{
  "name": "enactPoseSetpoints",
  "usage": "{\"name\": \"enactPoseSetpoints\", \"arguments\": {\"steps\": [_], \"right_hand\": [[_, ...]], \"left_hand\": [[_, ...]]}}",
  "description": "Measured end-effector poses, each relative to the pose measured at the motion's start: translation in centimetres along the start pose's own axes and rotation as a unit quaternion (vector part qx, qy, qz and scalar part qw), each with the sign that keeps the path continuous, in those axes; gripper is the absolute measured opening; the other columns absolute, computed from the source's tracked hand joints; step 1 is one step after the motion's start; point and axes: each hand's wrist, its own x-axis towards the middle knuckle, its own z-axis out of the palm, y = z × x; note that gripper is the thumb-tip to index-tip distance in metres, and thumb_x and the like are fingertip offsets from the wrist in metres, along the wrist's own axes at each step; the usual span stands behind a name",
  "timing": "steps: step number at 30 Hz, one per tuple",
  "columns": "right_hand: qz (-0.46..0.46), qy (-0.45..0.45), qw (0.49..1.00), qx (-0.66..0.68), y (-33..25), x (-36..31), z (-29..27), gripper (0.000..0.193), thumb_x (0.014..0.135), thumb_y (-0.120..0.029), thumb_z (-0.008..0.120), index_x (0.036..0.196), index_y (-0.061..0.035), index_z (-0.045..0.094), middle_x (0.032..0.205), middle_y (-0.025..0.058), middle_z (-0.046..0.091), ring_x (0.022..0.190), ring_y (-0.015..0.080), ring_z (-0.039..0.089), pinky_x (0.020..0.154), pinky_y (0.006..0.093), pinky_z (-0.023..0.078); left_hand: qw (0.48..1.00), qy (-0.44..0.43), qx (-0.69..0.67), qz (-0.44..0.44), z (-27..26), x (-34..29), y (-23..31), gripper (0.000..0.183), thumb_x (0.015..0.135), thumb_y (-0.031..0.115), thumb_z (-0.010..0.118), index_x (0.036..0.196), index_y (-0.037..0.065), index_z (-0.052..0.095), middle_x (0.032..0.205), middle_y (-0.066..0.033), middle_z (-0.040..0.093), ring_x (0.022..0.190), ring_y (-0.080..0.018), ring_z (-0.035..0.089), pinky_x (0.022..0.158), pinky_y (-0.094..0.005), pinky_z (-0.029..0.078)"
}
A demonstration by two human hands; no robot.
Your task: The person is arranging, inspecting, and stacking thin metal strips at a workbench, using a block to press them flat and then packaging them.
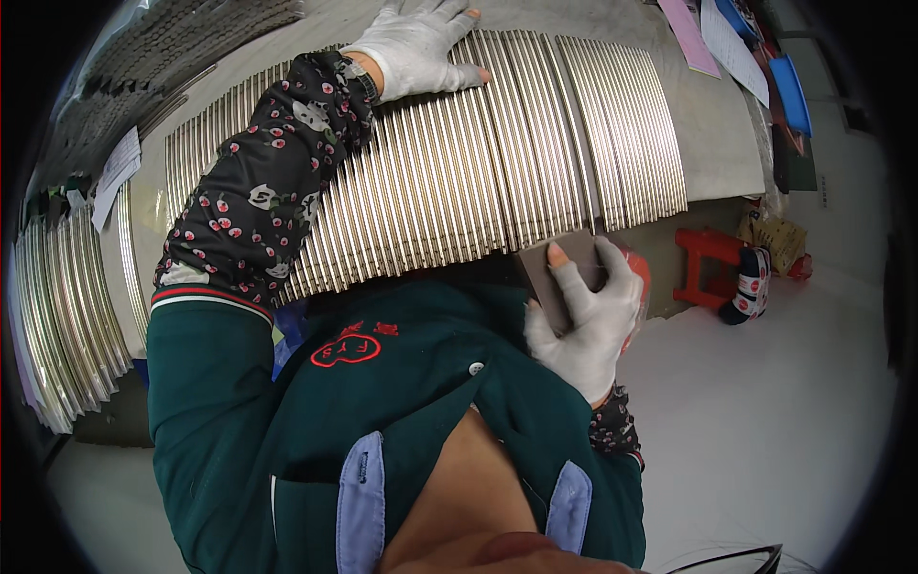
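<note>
A long row of thin, shiny metal tubes (421,201) lies side by side across the table in front of me, with a smaller group of tubes (631,134) beside it at the right. My left hand (413,53), in a white glove with bare fingertips, rests on the far ends of the row, fingers spread and holding nothing. At the near ends, my right hand (588,335), gloved the same way, grips a grey-brown rectangular block (579,247). The block is next to the tube ends; whether it touches them I cannot tell.
More tubes in clear wrap (72,316) lie at the left, below a grey ridged stack (115,86). Pink paper (688,36) and a blue tray (789,96) are at the far right. A red stool (703,268) stands on the floor at right. Something red shows behind my right hand.
</note>
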Motion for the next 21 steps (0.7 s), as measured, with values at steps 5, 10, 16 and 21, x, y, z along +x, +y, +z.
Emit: {"name": "enactPoseSetpoints", "arguments": {"steps": [5, 10, 16, 21], "right_hand": [[0.034, 0.021, 0.999, 0.010, 0.7, -2.2, -1.0, 0.063, 0.057, -0.018, 0.080, 0.118, -0.0185, 0.065, 0.124, 0.0243, 0.049, 0.100, 0.0382, 0.051, 0.088, 0.0483, 0.045], [0.092, -0.001, 0.995, 0.035, 0.3, -2.8, 0.4, 0.061, 0.058, -0.022, 0.080, 0.117, -0.0177, 0.067, 0.122, 0.0254, 0.051, 0.100, 0.0384, 0.053, 0.088, 0.0480, 0.046], [0.101, 0.048, 0.992, 0.056, 0.3, -2.2, 1.6, 0.061, 0.059, -0.026, 0.079, 0.117, -0.0168, 0.067, 0.122, 0.0271, 0.051, 0.100, 0.0395, 0.053, 0.088, 0.0482, 0.047], [0.091, 0.041, 0.993, 0.057, 0.3, -2.1, 1.2, 0.060, 0.058, -0.025, 0.080, 0.117, -0.0162, 0.067, 0.122, 0.0270, 0.051, 0.101, 0.0394, 0.053, 0.088, 0.0485, 0.047]], "left_hand": [[1.000, 0.000, 0.006, 0.014, -0.1, 0.5, 1.1, 0.080, 0.086, 0.054, 0.053, 0.139, -0.005, 0.040, 0.145, -0.0260, 0.038, 0.139, -0.0375, 0.032, 0.114, -0.0560, 0.020], [0.994, 0.094, -0.020, 0.050, 2.0, 1.3, 0.4, 0.078, 0.086, 0.052, 0.053, 0.137, -0.006, 0.041, 0.144, -0.0257, 0.039, 0.138, -0.0365, 0.032, 0.114, -0.0543, 0.021], [0.999, 0.033, 0.012, 0.025, -0.2, 1.2, 2.1, 0.077, 0.087, 0.051, 0.053, 0.138, -0.006, 0.042, 0.145, -0.0253, 0.039, 0.138, -0.0365, 0.033, 0.114, -0.0544, 0.021], [0.993, 0.045, 0.105, -0.022, 2.2, 2.1, 1.4, 0.065, 0.098, 0.049, 0.043, 0.151, 0.013, 0.029, 0.156, -0.0122, 0.027, 0.143, -0.0280, 0.029, 0.119, -0.0495, 0.017]]}}
